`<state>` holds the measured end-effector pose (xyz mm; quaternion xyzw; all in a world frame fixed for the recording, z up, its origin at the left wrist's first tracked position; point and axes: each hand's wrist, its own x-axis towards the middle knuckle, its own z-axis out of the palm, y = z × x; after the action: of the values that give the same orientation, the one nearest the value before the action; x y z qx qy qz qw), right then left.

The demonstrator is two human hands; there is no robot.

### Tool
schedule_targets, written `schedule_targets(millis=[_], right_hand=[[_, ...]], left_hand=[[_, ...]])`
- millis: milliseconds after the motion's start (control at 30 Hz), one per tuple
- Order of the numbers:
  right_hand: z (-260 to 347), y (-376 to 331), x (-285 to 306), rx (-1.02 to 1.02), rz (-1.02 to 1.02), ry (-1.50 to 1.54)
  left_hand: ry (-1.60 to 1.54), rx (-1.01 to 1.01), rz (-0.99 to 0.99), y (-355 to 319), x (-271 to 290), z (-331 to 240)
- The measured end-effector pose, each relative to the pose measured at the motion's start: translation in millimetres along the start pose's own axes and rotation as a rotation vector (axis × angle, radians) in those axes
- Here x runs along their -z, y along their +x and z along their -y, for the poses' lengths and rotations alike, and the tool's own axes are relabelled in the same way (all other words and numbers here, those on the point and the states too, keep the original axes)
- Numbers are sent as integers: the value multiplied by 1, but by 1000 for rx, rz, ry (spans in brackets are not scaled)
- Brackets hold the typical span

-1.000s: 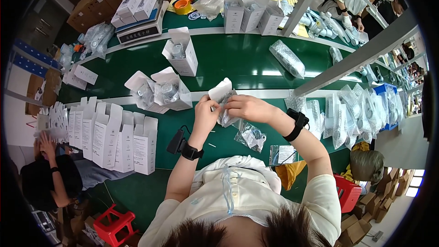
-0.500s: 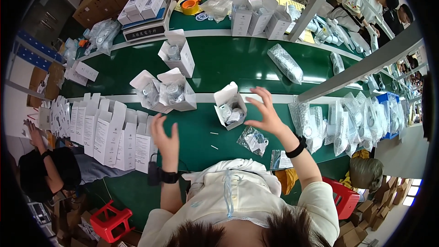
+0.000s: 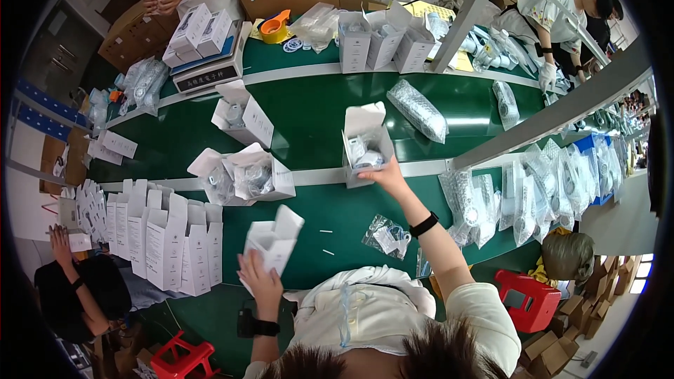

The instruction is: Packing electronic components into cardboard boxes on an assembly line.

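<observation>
Filled white carton (image 3: 363,118), flap up and a bagged pale device (image 3: 366,156) showing in its mouth, has been shifted away from the person: half a second ago it stood on the near strip of the green bench (image 3: 330,224) with neither hand on it, and now it is at the pale rail (image 3: 319,177), mostly beyond it. The left hand (image 3: 260,277), bare a moment ago beside the row of upright cartons (image 3: 168,245), now has its fingers on a second open-topped white carton (image 3: 272,242), tilted and slightly blurred; whether anything is inside cannot be told. Work is thus divided between two cartons, the loaded one out at arm's length and the other close to the body. The right hand (image 3: 387,177) grasps the filled carton by its near, right-hand lower part, so the carton extends beyond and to the left of that hand, touching it; whether its base rests or is slightly raised is unclear. Well apart from the left hand, it lies farther out and to the right. The pair of filled cartons (image 3: 283,184) stands to its left, and a bubble-wrapped pack (image 3: 419,111) lies beyond it to the right.
</observation>
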<state>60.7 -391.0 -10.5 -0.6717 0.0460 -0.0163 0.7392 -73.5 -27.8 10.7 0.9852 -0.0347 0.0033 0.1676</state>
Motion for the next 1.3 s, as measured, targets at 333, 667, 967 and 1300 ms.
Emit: schedule_targets(millis=[333,667,967,1300], right_hand=[[4,110,39,102,125,133],[-9,148,119,-424,-33,-1396],[45,55,120,71,-297,-472],[128,-73,38,303,-743,701]], left_hand=[[-59,-209,676,83,4,-93],[-750,-191,1297,114,-40,-80],[-1061,-596,613,137,-20,-122],[-925,-579,191,121,-36,-181]])
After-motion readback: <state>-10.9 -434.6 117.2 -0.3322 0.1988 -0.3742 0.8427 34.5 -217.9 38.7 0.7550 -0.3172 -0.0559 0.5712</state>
